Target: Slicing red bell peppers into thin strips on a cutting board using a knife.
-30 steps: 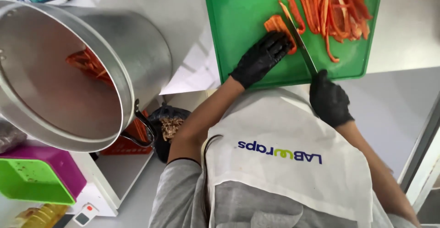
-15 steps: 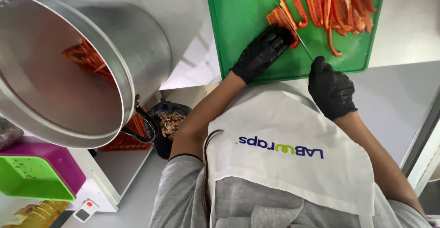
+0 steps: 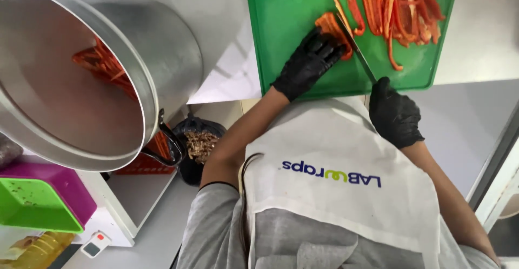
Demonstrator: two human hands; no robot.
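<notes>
White counter (image 3: 476, 42) bears green cutting board (image 3: 286, 37) and large steel pot (image 3: 162, 58).

A flat red pepper piece (image 3: 331, 27) lies on the green board, knife blade (image 3: 357, 47) against it.

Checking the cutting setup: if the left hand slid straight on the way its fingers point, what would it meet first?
The left hand rests on the red pepper piece; past that, probably the knife blade alongside, then the cut strips.
</notes>
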